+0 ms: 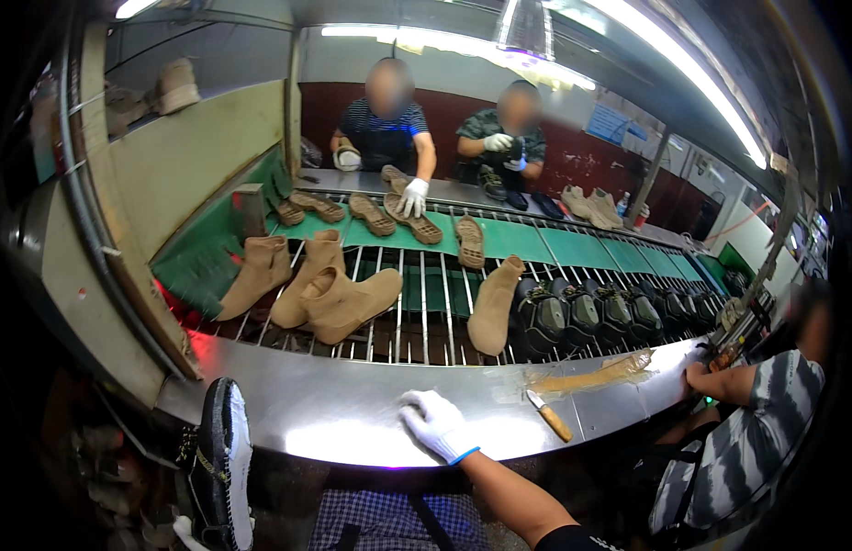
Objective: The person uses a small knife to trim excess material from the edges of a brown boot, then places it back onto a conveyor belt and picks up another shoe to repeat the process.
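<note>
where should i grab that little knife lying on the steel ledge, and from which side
Probably by the wooden handle, the lower-right end of the knife, coming from above and from the right. It lies flat on the steel ledge with its blade pointing up-left toward the gloved right hand, so the handle end keeps fingers off the edge.

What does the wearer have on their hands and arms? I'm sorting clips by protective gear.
The right hand wears a white knit glove with a blue cuff edge; the forearm is bare up to a dark sleeve near the elbow. The left hand shows only a sliver of white glove.

Dark red wall, bright ceiling striplights
</note>
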{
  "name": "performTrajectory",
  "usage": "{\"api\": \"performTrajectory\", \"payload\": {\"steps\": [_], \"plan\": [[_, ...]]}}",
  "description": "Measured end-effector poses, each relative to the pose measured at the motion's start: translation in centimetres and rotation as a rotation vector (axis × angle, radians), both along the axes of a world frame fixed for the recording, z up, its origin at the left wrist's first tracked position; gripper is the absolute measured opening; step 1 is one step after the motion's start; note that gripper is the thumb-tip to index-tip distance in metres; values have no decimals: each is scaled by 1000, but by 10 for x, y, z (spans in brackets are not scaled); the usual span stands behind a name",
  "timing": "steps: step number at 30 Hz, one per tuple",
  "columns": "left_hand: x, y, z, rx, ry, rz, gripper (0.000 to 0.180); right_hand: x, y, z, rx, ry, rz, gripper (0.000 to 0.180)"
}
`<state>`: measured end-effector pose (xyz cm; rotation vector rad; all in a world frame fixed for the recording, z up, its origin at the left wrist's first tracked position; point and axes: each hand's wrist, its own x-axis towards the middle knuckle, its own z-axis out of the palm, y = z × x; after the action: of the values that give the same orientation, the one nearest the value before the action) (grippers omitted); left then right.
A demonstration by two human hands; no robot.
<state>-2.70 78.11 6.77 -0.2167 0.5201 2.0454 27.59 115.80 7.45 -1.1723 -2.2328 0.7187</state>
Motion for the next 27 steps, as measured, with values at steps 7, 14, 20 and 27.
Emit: {"api": "performTrajectory", "payload": {"steps": [7, 14, 20, 27], "plan": [[17, -105, 11, -500, 106, 484, 99, -41, -22, -9, 212, 67, 99, 22], [-13, -129, -23, -118, 269, 580, 77, 16, 38, -57, 158, 147, -8, 25], [13, -202, -30, -264, 207, 851, 66, 46, 68, -89, 117, 93, -9, 29], [10, -240, -67, -414, 179, 1013, 56, 44, 69, -78, 88, -47, -33, 36]]}}
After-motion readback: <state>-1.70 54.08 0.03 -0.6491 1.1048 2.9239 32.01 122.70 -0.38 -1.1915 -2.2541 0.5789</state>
